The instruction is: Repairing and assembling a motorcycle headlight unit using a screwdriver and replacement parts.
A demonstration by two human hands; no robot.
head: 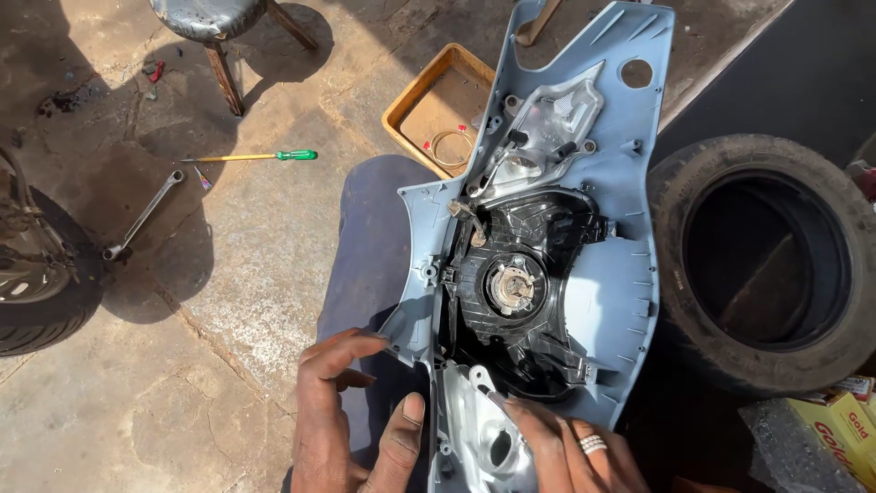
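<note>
1. Concrete floor [228, 301] fills most of what we see, cracked, stained and half in shadow.
2. We see a worn black tyre [765, 265] lying flat on the right, just beside the panel's right edge.
3. Across our lap, on the dark blue trouser leg [374, 237], rests the pale blue scooter front panel [630, 183], inner side up and running from our hands away toward the top of the view.
4. Set in the panel's middle is the black headlight housing [534, 274] with its round bulb socket [511, 288]; a clear lamp unit [547, 119] sits above it and another [474, 429] below, next to our hands.
5. Part of a wheel [32, 274] shows at the left edge, and a dark padded stool [214, 23] stands at the top.
6. An orange-rimmed tray [429, 82] lies beyond our knee, partly behind the panel, with a wire loop [449, 146] inside.
7. Our left hand [342, 411] is open, fingers spread, resting against the panel's lower left edge; it grips nothing.
8. Our right hand [570, 452], a ring on one finger, lies flat and open on the lower lamp unit, touching it without clasping.
9. A yellow carton [844, 429] peeks in at the bottom right corner.
10. Well apart on the floor at the left lie a spanner [141, 216] and a green-handled screwdriver [255, 157].
</note>
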